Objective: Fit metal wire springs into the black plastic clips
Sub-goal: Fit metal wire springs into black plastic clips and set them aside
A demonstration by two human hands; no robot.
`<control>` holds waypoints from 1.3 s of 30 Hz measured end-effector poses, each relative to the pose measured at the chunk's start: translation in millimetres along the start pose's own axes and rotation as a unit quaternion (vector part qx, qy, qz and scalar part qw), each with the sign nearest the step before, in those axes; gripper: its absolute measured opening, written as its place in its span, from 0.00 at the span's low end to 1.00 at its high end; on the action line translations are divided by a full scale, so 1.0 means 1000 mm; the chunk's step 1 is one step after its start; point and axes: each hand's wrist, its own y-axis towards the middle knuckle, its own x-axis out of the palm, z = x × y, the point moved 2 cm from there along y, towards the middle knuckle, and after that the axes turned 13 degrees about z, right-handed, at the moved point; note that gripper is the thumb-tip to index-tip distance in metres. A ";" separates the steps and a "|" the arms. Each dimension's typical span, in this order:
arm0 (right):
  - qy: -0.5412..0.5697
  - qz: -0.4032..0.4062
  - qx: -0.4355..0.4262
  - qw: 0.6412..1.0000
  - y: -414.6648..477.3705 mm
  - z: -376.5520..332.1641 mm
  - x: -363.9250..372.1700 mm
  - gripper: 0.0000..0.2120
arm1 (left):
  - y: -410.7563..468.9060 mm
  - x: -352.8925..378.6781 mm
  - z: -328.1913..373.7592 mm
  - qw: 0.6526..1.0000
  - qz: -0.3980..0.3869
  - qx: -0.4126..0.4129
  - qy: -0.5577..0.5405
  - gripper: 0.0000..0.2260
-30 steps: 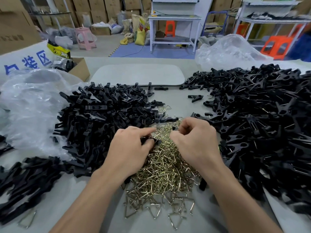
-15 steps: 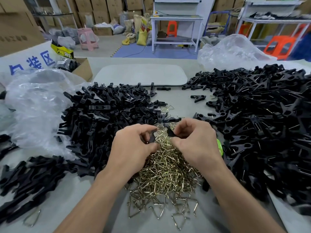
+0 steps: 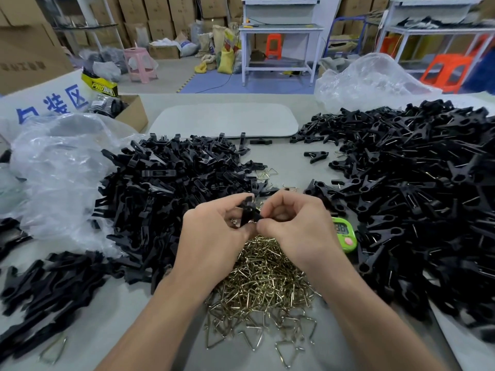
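Above a heap of wire springs (image 3: 265, 279) on the grey table (image 3: 289, 162), both hands were close together. The left hand (image 3: 214, 231) curled round an upright black clip (image 3: 247, 211), the right hand (image 3: 294, 228) pinching its lower end with bent fingers. A left clip pile (image 3: 171, 196) and right clip pile (image 3: 415, 196) flanked them.

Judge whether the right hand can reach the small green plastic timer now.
Probably yes: the green timer lies uncovered beside the right hand, though its grip is busy on a black plastic clip.
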 end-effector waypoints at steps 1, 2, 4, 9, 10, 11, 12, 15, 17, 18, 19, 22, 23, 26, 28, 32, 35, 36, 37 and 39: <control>-0.010 0.014 -0.004 1.000 -0.001 0.000 0.000 0.12 | 0.000 0.000 0.001 1.000 -0.005 0.000 -0.003 0.28; -0.016 0.031 -0.008 0.999 -0.001 0.000 0.000 0.11 | 0.000 0.001 0.000 1.000 -0.009 -0.006 -0.008 0.27; -0.018 0.065 -0.020 0.998 -0.002 -0.001 -0.003 0.11 | 0.002 0.002 -0.002 0.999 -0.014 -0.024 -0.033 0.24; -0.010 0.078 -0.041 0.996 -0.001 -0.001 -0.004 0.11 | 0.004 0.004 -0.008 0.997 -0.028 -0.043 -0.060 0.18; -0.021 0.068 -0.049 0.996 -0.001 -0.001 -0.003 0.11 | 0.003 0.004 -0.009 0.996 -0.037 -0.046 -0.064 0.17; -0.033 0.055 -0.059 0.996 -0.001 0.000 -0.003 0.11 | 0.004 0.004 -0.010 0.996 -0.043 -0.051 -0.065 0.17; -0.039 0.040 -0.069 0.996 0.000 0.001 -0.002 0.11 | 0.004 0.004 -0.012 0.995 -0.045 -0.053 -0.065 0.16; -0.047 0.003 -0.093 0.995 0.002 0.001 -0.003 0.11 | 0.005 0.001 -0.013 0.996 -0.042 -0.047 -0.063 0.15; -0.059 -0.008 -0.115 0.992 0.003 0.001 -0.004 0.11 | 0.006 0.000 -0.013 0.993 -0.037 -0.059 -0.096 0.13; -0.061 -0.011 -0.125 0.990 0.003 0.001 -0.004 0.11 | 0.007 0.000 -0.013 0.990 -0.036 -0.072 -0.120 0.12; -0.057 -0.017 -0.132 0.989 0.003 0.000 -0.005 0.12 | 0.007 0.000 -0.013 0.986 -0.035 -0.082 -0.139 0.12; -0.034 -0.040 -0.139 0.989 0.006 -0.001 -0.006 0.12 | 0.007 -0.001 -0.011 0.983 -0.034 -0.093 -0.153 0.12; -0.035 -0.052 -0.140 0.988 0.007 -0.001 -0.008 0.12 | 0.007 -0.001 -0.011 0.985 -0.036 -0.089 -0.142 0.12; -0.053 -0.080 -0.152 0.984 0.011 0.000 -0.013 0.12 | 0.005 -0.002 -0.009 0.994 -0.049 -0.063 -0.081 0.14; -0.059 -0.086 -0.159 0.982 0.011 0.001 -0.014 0.12 | 0.005 -0.002 -0.009 0.994 -0.052 -0.063 -0.072 0.13; -0.067 -0.091 -0.170 0.979 0.010 0.000 -0.013 0.12 | 0.004 -0.002 -0.006 0.993 -0.059 -0.064 -0.075 0.14; -0.073 -0.100 -0.174 0.977 0.010 0.001 -0.013 0.12 | 0.003 -0.003 -0.005 0.994 -0.057 -0.062 -0.066 0.13; -0.073 -0.100 -0.175 0.977 0.009 0.001 -0.013 0.12 | 0.003 -0.003 -0.004 0.995 -0.056 -0.058 -0.061 0.13; -0.075 -0.100 -0.177 0.976 0.009 0.001 -0.012 0.12 | 0.002 -0.003 -0.005 0.995 -0.055 -0.054 -0.058 0.13; -0.081 -0.100 -0.179 0.975 0.009 0.002 -0.012 0.13 | 0.002 -0.003 -0.005 0.996 -0.056 -0.048 -0.056 0.13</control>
